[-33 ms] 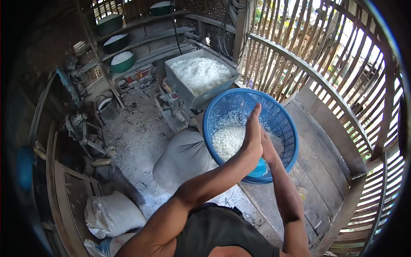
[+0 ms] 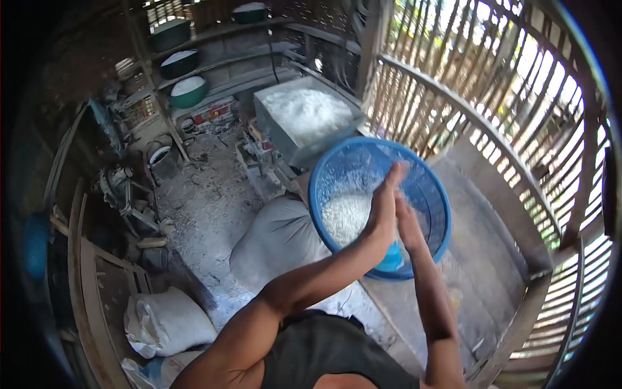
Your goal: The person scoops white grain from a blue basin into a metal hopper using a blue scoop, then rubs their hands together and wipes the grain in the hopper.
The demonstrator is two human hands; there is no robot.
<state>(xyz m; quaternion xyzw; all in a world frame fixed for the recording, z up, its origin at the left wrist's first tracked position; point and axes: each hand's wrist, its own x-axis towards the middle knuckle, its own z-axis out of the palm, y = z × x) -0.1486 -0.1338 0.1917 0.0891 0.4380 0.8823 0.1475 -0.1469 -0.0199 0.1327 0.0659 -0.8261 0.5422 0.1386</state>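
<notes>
My left hand point(image 2: 383, 206) and my right hand point(image 2: 408, 223) face each other palm to palm over a blue plastic basket point(image 2: 315, 206). Both have straight fingers, and the left fingertips reach further up and are blurred. Whether anything lies between the palms is hidden. White crumbly grains point(image 2: 348, 217) heap in the basket's left part and cling to its meshed wall. Close below my wrists, a light-blue plastic piece point(image 2: 391, 260), perhaps a bowl or scoop, sits inside the basket, partly covered by my left forearm.
The basket rests on a wooden bench point(image 2: 479, 240) beside a slatted wall point(image 2: 479, 97). Behind it stands a metal hopper point(image 2: 291, 152) full of white matter. A grey sack point(image 2: 272, 243) leans left of the basket; a white sack point(image 2: 165, 324) lies lower left. Filled green basins point(image 2: 188, 98) line the shelves.
My hands have shifted slightly against each other, with a small gap now showing near the right fingertips. The whole view has moved a little.
</notes>
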